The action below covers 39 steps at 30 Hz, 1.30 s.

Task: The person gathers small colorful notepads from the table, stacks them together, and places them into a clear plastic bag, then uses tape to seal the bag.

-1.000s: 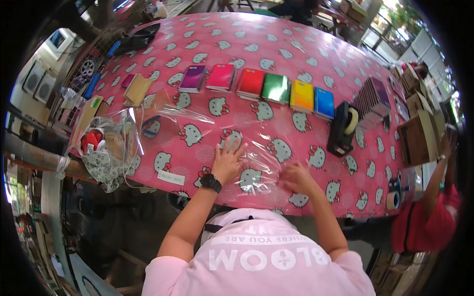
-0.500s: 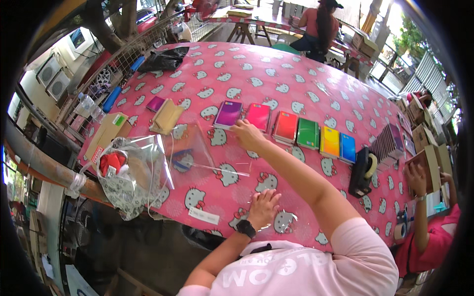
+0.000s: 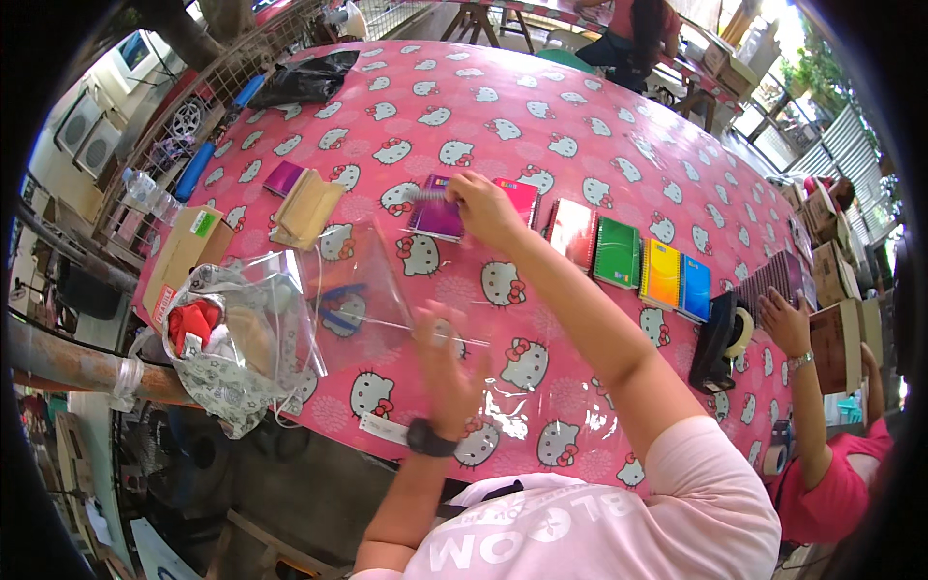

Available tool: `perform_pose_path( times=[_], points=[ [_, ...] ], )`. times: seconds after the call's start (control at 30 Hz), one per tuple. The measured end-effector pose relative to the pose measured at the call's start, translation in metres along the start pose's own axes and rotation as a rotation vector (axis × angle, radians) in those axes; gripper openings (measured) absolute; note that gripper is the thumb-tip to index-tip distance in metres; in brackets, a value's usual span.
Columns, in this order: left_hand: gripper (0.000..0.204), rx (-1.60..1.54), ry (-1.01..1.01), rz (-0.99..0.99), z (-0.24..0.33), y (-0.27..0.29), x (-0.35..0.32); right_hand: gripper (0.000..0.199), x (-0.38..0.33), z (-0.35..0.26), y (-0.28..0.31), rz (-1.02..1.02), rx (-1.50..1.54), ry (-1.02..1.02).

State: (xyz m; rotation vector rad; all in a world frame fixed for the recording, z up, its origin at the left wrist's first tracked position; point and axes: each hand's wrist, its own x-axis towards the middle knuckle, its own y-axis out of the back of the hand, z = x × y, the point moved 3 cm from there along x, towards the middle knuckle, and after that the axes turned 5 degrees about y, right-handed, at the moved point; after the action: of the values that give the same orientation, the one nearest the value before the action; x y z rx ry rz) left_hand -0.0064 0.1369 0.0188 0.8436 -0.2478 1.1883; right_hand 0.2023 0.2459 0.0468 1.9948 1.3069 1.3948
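Right grip (image 3: 489, 209) apparently closed on spiral notebook (image 3: 432, 195); left grip (image 3: 449, 372) open toward desk's (image 3: 440, 143) near edge; loose pinch risks dropping notebook.

The green notebook (image 3: 617, 253) lies on a pink tablecloth (image 3: 604, 440) printed all over with white cat faces wearing red bows. Left of the green notebook come a red notebook (image 3: 570, 232), glaring whitish, then a hot-pink notebook (image 3: 522, 200) and a purple notebook (image 3: 437, 218); right of it, a yellow notebook (image 3: 660, 273) and a blue notebook (image 3: 694, 288). Farther right of it are a black tape dispenser (image 3: 709, 356) and its yellowish tape (image 3: 739, 332). Far left of it, a white bag (image 3: 222, 391) with a dark grey print holds a bright red cloth (image 3: 193, 324). Nearer the wearer than the green notebook, the shirt (image 3: 696, 474) is pale pink with white lettering, the watch (image 3: 428, 439) black.
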Motion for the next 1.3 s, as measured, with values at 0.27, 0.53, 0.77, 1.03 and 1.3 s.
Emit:
perform_pose_path(
  times=[0.27, 0.53, 0.77, 1.03, 1.3],
  points=[
    [0.046, -0.244, 0.571, -0.774, -0.025, -0.020, 0.007, 0.027, -0.062, -0.035, 0.045, -0.619, 0.600, -0.180],
    [0.036, -0.316, 0.787, -0.742, 0.000, -0.081, -0.092, 0.033, -0.047, 0.050, -0.027, -0.409, -0.558, -0.149],
    [0.030, -0.476, 0.845, -0.729, -0.015, -0.086, -0.102, 0.027, -0.043, 0.056, -0.035, -0.432, -0.573, -0.152],
    [0.021, -0.488, 0.821, -0.722, -0.016, -0.082, -0.100, 0.022, -0.031, 0.060, -0.020, -0.466, -0.262, -0.272],
    [0.026, -0.566, 0.790, -0.656, -0.033, -0.100, -0.116, 0.014, -0.060, 0.046, 0.107, -0.009, 0.079, -0.219]
  ],
)
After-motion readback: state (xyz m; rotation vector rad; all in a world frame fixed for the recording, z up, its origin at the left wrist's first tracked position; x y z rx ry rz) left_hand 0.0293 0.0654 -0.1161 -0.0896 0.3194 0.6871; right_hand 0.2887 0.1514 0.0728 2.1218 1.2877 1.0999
